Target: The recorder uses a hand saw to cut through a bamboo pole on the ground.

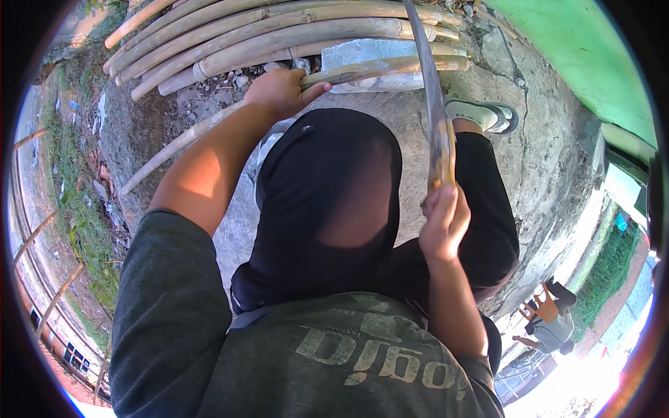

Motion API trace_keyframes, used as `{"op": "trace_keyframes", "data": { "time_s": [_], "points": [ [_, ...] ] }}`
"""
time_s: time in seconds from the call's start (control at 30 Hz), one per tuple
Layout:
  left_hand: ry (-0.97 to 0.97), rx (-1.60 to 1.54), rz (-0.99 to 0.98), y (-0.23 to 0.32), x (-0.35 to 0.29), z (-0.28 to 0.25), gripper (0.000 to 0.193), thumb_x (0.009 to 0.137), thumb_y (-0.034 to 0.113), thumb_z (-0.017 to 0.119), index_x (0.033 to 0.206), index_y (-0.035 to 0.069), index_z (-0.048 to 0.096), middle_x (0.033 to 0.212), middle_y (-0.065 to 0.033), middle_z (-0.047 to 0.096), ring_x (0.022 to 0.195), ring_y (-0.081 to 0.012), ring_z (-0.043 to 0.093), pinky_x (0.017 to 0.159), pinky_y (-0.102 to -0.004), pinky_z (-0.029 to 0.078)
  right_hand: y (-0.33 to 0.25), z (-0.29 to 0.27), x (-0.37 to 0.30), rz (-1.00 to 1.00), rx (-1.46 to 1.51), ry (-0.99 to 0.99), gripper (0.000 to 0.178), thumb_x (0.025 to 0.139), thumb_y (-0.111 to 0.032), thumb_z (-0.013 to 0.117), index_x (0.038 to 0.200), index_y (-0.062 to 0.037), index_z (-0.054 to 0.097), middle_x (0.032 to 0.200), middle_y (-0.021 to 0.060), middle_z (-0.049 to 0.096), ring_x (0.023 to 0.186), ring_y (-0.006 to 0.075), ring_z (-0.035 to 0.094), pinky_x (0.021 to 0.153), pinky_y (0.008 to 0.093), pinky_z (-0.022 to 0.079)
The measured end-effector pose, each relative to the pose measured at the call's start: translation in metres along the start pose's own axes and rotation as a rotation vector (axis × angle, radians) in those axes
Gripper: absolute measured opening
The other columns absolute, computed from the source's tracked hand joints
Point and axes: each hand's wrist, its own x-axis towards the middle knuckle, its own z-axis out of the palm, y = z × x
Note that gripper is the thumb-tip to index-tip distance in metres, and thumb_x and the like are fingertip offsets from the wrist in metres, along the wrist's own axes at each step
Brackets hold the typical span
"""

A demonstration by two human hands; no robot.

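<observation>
My left hand grips a bamboo pole, fingers over it and thumb stretched along its near side. The pole runs from the lower left to the upper right, its right part across a pale grey block. In my closed right hand is the wooden handle of what looks like a handsaw. Its long grey blade points away from me and crosses above the pole near its right end. Teeth cannot be made out, nor whether blade and pole touch. My bent knee is between my arms.
Several bamboo poles lie side by side beyond the block. My sandalled foot rests on cracked concrete at right, near a green wall. Grass and litter lie left. Another person is far off at lower right.
</observation>
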Motion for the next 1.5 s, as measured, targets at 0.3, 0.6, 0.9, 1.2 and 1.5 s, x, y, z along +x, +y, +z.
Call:
{"op": "trace_keyframes", "data": {
  "time_s": [0.3, 0.6, 0.9, 1.2, 1.5],
  "points": [
    [-0.007, -0.012, -0.020, -0.007, 0.002, 0.002, 0.078, 0.088, 0.080, 0.043, 0.095, 0.007, 0.070, 0.087, -0.0183, 0.070, 0.088, -0.0389, 0.069, 0.078, -0.0506, 0.055, 0.001, -0.016, -0.029, 0.004, 0.041, -0.015, 0.044, 0.106, -0.032, 0.038, 0.097, 0.0040, 0.061, 0.058, -0.0001, 0.042, 0.051, 0.0082, 0.038, 0.048, 0.0256, 0.030],
    [0.036, -0.022, 0.036, -0.007, 0.005, 0.006, 0.075, 0.091, 0.075, 0.043, 0.094, 0.005, 0.070, 0.083, -0.0187, 0.070, 0.088, -0.0389, 0.069, 0.079, -0.0506, 0.054, -0.007, 0.023, 0.043, -0.040, -0.006, -0.026, 0.042, 0.106, -0.030, 0.043, 0.076, -0.0021, 0.051, 0.060, 0.0007, 0.045, 0.056, 0.0095, 0.038, 0.052, 0.0297, 0.033],
    [-0.032, -0.015, 0.003, 0.004, -0.004, -0.006, 0.077, 0.090, 0.077, 0.043, 0.095, 0.005, 0.069, 0.085, -0.0210, 0.069, 0.090, -0.0406, 0.068, 0.080, -0.0527, 0.053, 0.005, -0.030, -0.065, 0.006, 0.052, 0.006, 0.050, 0.106, -0.039, 0.038, 0.089, 0.0029, 0.059, 0.059, 0.0006, 0.046, 0.051, 0.0086, 0.040, 0.048, 0.0260, 0.033],
    [0.014, -0.021, 0.022, -0.009, 0.004, 0.000, 0.079, 0.090, 0.078, 0.041, 0.094, 0.004, 0.069, 0.085, -0.0197, 0.070, 0.089, -0.0402, 0.068, 0.081, -0.0521, 0.053, -0.005, 0.014, 0.023, 0.097, 0.264, 0.045, 0.045, 0.107, -0.034, 0.041, 0.073, -0.0049, 0.048, 0.060, -0.0014, 0.044, 0.054, 0.0082, 0.038, 0.051, 0.0277, 0.031],
    [0.001, -0.010, 0.007, 0.003, -0.001, -0.003, 0.078, 0.090, 0.077, 0.042, 0.094, 0.005, 0.070, 0.086, -0.0187, 0.071, 0.088, -0.0397, 0.069, 0.082, -0.0497, 0.054, -0.022, -0.013, -0.034, 0.114, 0.094, 0.026, 0.048, 0.107, -0.040, 0.039, 0.075, -0.0057, 0.049, 0.060, -0.0007, 0.043, 0.053, 0.0086, 0.039, 0.052, 0.0266, 0.036]
  ]
}}
